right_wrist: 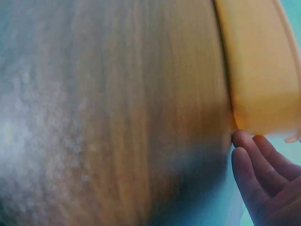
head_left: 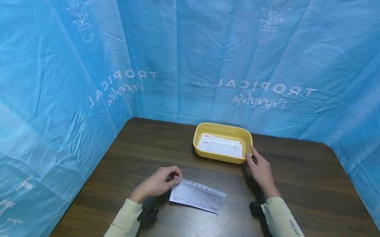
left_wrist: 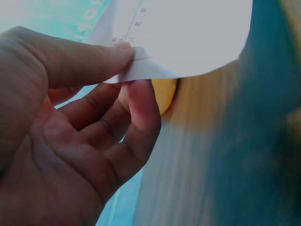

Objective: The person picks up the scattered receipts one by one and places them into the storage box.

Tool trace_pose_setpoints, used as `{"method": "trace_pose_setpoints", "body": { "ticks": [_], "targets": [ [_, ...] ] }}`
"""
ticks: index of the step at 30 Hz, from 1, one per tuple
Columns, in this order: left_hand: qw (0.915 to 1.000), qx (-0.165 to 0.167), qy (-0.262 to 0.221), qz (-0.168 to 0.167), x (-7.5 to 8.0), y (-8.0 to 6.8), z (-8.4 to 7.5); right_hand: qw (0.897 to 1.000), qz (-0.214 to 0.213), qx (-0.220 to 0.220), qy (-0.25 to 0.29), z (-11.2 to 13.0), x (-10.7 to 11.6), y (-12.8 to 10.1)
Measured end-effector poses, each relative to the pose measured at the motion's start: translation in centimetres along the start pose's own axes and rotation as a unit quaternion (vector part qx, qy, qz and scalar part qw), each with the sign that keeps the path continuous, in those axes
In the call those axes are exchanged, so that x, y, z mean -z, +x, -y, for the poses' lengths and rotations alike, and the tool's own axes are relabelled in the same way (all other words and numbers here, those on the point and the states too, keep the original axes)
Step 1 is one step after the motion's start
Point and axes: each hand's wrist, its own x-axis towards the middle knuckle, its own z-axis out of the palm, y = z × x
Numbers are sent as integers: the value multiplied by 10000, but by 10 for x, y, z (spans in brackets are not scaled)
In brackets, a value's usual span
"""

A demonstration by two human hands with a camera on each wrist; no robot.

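Note:
My left hand (head_left: 158,182) pinches one corner of a printed paper form (head_left: 198,195) between thumb and fingers. The sheet slants over the table in front of me, its ruled grid facing up. In the left wrist view the thumb lies on top of the paper (left_wrist: 197,37) and a curled finger is beneath it. At the back, a yellow tray (head_left: 220,157) contains several similar white forms (head_left: 220,147). My right hand (head_left: 261,171) is at the tray's right end, and in the right wrist view its extended fingers (right_wrist: 244,167) touch the yellow wall low down.
The dark wooden table (head_left: 307,194) has rounded back corners. A blue printed curtain (head_left: 195,62) hangs close behind it and along both sides. Small black devices sit on both wrists, with the left one (head_left: 148,215) near the form.

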Motion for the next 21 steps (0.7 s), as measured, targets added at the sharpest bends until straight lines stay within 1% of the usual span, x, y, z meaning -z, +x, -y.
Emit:
{"method": "trace_pose_setpoints", "body": {
  "ticks": [3, 7, 10, 16, 21],
  "targets": [
    [10000, -14, -31, 2, 1, 3, -2, 10000, -11, -3, 36, -1, 0, 0],
    [10000, -8, -24, 68, 2, 11, -7, 10000, 25, 5, 16, -1, 0, -1],
    [9999, -58, 1, 98, 4, 20, -12, 10000, 83, -13, 4, 0, 1, -1],
    [9998, -133, 111, 39, 11, 37, -22, 9999, 106, -81, 45, 0, 2, -1],
    [9998, -124, 124, 36, 16, 49, -25, 9998, 158, -107, 27, 1, 3, 0]
  ]
}}
